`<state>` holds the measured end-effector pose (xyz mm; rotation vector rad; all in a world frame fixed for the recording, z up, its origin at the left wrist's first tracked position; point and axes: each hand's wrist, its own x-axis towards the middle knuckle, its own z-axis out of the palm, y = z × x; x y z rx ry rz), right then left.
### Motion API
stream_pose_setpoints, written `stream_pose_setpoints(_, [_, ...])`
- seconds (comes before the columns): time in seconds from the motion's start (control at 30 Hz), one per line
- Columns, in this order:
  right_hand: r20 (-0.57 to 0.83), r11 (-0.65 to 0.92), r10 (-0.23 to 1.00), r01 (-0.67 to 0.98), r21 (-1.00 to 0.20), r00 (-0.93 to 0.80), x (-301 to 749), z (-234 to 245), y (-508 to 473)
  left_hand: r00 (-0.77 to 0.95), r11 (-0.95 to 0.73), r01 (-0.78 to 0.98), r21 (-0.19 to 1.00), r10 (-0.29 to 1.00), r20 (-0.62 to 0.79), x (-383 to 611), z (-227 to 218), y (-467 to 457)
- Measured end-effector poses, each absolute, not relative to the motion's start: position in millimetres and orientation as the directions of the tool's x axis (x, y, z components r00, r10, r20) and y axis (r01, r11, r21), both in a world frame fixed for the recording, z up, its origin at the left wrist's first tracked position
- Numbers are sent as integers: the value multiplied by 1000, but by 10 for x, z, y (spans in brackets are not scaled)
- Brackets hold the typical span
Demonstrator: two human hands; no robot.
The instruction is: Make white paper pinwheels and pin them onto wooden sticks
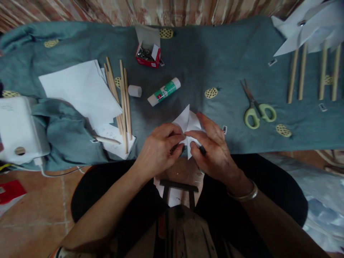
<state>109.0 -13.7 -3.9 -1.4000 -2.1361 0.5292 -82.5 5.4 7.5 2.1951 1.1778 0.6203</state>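
Both hands meet over the near edge of a teal cloth (193,64). My left hand (158,148) and my right hand (212,147) pinch a folded white paper piece (188,122) between fingertips, its pointed flaps sticking up behind the fingers. My right hand also seems to grip a small dark object near its lower fingers. A metal bangle (243,195) sits on my right wrist.
On the cloth lie a glue stick (163,92) with its cap (134,91) off, a red box of pins (147,55), wooden sticks (122,100), white paper sheets (80,89), green scissors (255,109), and finished paper pinwheels on sticks (309,39) at the far right.
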Motion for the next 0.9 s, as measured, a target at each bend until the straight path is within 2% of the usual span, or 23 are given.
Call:
stream_pose_setpoints(0.13, [135,315,939,639,-702,-315,1163,7,-72,516,-459,605,650,848,119,-830,76,55])
stream_pose_setpoints(0.27, [128,282,944,548,-788,-303,1262,20,-33,532,-494,612,618,835,142,-838,67,53])
stream_pose_setpoints(0.47, [152,305,944,596,-743,-293,1298,39,-46,519,-518,643,564,836,177,-917,61,104])
stream_pose_setpoints(0.63, [222,386,920,643,-661,-324,1283,55,-109,501,-520,664,537,843,196,-933,109,102])
stream_pose_setpoints(0.73, [249,413,910,668,-620,-331,1279,38,-140,518,-527,666,528,836,182,-897,138,45])
stream_pose_setpoints(0.9, [259,427,904,682,-593,-341,1271,32,-168,588,-608,660,441,784,202,-841,120,-55])
